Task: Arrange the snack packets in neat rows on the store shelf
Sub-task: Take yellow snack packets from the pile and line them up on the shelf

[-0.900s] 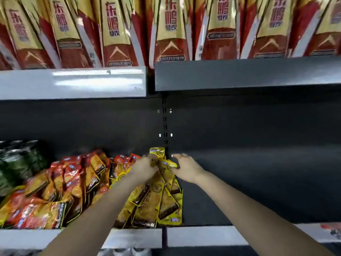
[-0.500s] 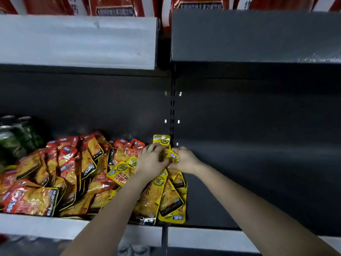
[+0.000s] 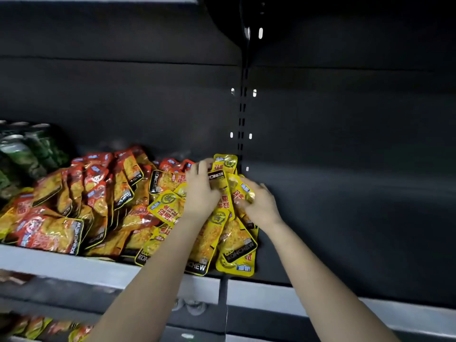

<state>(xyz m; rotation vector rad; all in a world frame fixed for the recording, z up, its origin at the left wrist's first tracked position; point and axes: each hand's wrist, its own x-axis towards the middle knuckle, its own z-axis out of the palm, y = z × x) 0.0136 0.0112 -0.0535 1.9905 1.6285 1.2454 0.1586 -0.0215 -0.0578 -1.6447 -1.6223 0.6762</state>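
Progress: early, judging | left hand (image 3: 201, 191) grip is clasping and right hand (image 3: 259, 206) grip is pinching glossy yellow snack packets (image 3: 237, 250), which are fanning unevenly at dark metal store shelf (image 3: 74, 265) front edge, mid-span | glossy red-orange snack packets (image 3: 98, 193) are lying jumbled leftward | neat rows are not yet forming.

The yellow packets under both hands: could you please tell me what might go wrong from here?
1. The yellow packets reach the front edge of the shelf; a push from the left hand or right hand could slide some off.
2. One tilted yellow packet lies over the red packets, so the rows may end up mixed.
3. The stack is fanned, not squared; it may spill sideways.
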